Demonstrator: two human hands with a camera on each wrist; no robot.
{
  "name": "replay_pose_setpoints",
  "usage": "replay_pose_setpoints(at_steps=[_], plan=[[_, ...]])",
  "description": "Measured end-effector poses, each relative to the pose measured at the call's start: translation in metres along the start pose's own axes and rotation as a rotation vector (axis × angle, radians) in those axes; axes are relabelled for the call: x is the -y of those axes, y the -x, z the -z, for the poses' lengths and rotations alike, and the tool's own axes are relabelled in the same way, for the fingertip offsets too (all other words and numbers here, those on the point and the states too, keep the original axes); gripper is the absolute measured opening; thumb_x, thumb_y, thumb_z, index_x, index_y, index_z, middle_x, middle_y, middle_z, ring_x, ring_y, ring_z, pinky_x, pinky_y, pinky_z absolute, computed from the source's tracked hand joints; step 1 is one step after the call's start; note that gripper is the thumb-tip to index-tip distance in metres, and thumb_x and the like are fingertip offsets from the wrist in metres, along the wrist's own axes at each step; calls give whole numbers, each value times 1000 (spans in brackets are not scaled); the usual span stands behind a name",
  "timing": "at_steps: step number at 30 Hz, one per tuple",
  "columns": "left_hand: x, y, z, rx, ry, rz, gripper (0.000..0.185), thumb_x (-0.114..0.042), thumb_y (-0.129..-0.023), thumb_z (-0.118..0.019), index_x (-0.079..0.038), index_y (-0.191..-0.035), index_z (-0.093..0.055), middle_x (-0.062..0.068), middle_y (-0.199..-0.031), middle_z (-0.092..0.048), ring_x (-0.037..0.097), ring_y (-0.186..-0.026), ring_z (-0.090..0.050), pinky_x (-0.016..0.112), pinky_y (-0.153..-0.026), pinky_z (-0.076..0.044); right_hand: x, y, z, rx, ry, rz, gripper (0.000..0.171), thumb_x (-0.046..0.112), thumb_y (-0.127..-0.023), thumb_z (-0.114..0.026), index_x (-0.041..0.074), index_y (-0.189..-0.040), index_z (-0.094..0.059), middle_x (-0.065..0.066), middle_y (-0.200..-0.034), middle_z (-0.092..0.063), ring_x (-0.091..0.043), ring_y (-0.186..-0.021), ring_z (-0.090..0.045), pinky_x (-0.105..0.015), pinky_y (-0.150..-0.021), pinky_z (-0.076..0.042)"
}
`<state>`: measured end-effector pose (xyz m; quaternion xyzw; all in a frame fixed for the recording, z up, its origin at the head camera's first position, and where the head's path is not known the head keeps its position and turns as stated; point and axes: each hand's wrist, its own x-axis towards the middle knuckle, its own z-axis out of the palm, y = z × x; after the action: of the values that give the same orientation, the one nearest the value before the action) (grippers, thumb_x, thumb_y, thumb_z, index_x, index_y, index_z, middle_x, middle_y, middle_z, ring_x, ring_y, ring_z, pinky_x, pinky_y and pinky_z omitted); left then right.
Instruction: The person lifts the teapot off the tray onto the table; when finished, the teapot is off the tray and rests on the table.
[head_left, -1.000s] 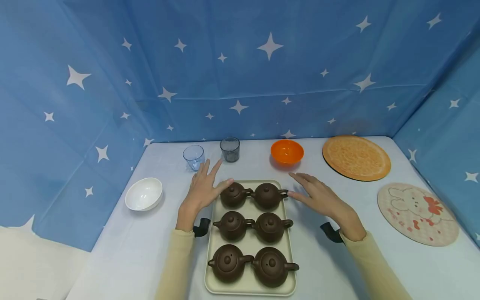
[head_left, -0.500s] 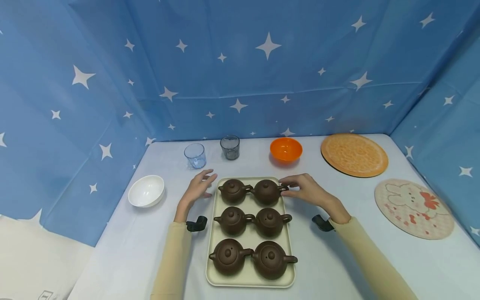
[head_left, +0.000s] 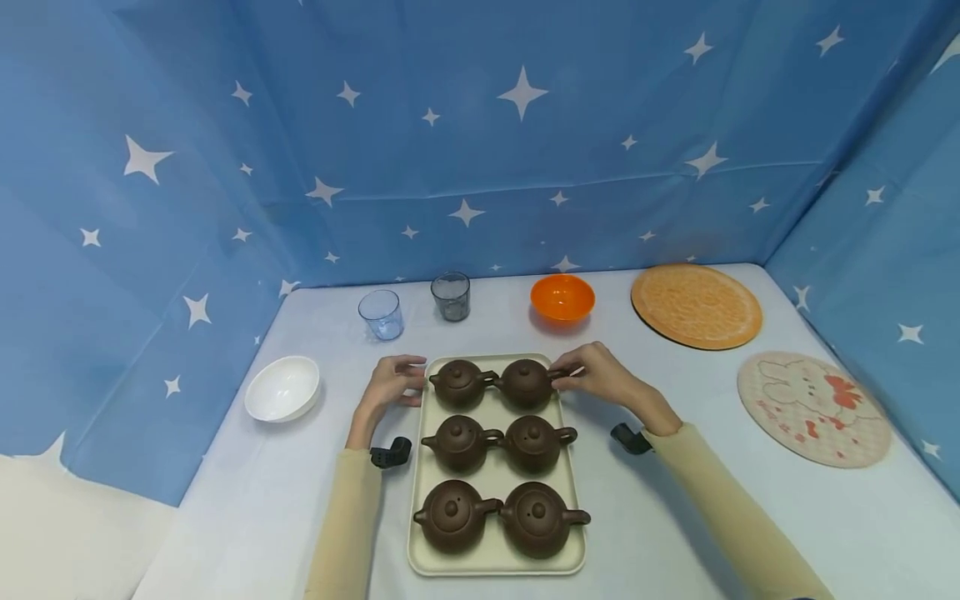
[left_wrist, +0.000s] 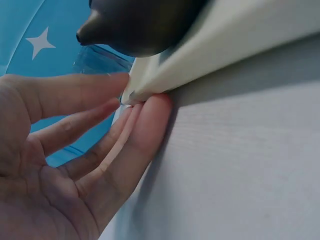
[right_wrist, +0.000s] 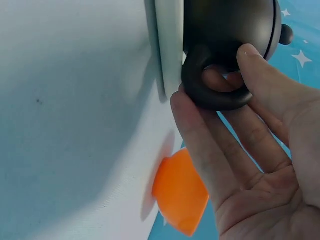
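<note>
A cream tray (head_left: 495, 568) bears several dark brown teapots in two columns, each with a spout, lidded top and loop handle. My left hand (head_left: 386, 385) is at the tray's far left corner. In the left wrist view its nearly straight fingers (left_wrist: 125, 160) touch the tray rim (left_wrist: 200, 70), below a teapot's spout (left_wrist: 90, 31). My right hand (head_left: 600, 375) is at the far right teapot (head_left: 525, 385). The right wrist view has its thumb on that teapot beside the handle (right_wrist: 216, 100), with fingers behind and below the loop. One fingertip lies near the tray's corner.
Behind the tray stand a blue glass (head_left: 381, 315), a grey glass (head_left: 452, 297) and an orange bowl (head_left: 562, 302). A white bowl (head_left: 282, 389) is at the left. Two round mats, one orange-brown (head_left: 697, 307) and one with a rabbit (head_left: 813, 408), lie at the right.
Both hands have come down from above the tray's far end. The left hand has moved to the tray's left corner, and the right hand has closed in on the far right teapot's handle.
</note>
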<state>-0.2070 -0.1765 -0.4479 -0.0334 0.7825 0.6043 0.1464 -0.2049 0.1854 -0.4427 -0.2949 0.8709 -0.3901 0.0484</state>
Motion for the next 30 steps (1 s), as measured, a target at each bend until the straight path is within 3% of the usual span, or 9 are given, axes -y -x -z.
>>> replay_pose_setpoints(at_steps=[4, 7, 11, 19, 25, 30], plan=[[5, 3, 0, -29, 11, 4, 53, 14, -74, -61, 10, -126, -55, 30, -115, -58, 21, -74, -66, 40, -69, -61, -3, -4, -3, -10, -11, 25, 16, 9, -80, -75, 3, -95, -76, -6, -89, -74, -16, -81, -70, -28, -72, -60], [18, -4, 1, -64, 21, -11, 53, 16, -71, -62, 9, -124, -58, 28, -112, -60, 19, -70, -66, 36, -64, -61, -5, -5, -4, -28, -9, 43, 15, 10, -79, -76, 4, -92, -77, -6, -85, -75, -13, -76, -69, -24, -66, -59], [21, -6, -1, -69, 23, -25, 54, 16, -70, -62, 9, -124, -58, 27, -112, -61, 19, -70, -66, 34, -62, -61, -6, -5, -2, -41, -15, 46, 14, 9, -78, -77, 3, -90, -78, -6, -83, -75, -10, -72, -68, -21, -58, -55], [19, -11, -6, -54, 19, -38, 53, 16, -71, -61, 7, -123, -59, 27, -113, -60, 18, -73, -66, 34, -63, -61, -9, -3, 8, -40, -34, 40, 16, 7, -76, -79, 2, -91, -77, -7, -81, -74, -11, -71, -70, -22, -61, -57], [19, -10, -6, -63, 30, -30, 53, 16, -70, -60, 9, -123, -59, 26, -111, -61, 17, -72, -66, 34, -63, -61, -17, 7, 27, -58, -84, -3, 17, 8, -76, -78, 3, -93, -77, -8, -82, -74, -14, -72, -71, -23, -61, -57], [18, -8, -7, -59, 34, -32, 54, 17, -71, -60, 10, -124, -58, 27, -111, -61, 14, -72, -65, 33, -63, -61, -27, 25, 61, -87, -92, -74, 18, 9, -78, -77, 3, -94, -77, -11, -85, -74, -16, -74, -71, -24, -63, -57]])
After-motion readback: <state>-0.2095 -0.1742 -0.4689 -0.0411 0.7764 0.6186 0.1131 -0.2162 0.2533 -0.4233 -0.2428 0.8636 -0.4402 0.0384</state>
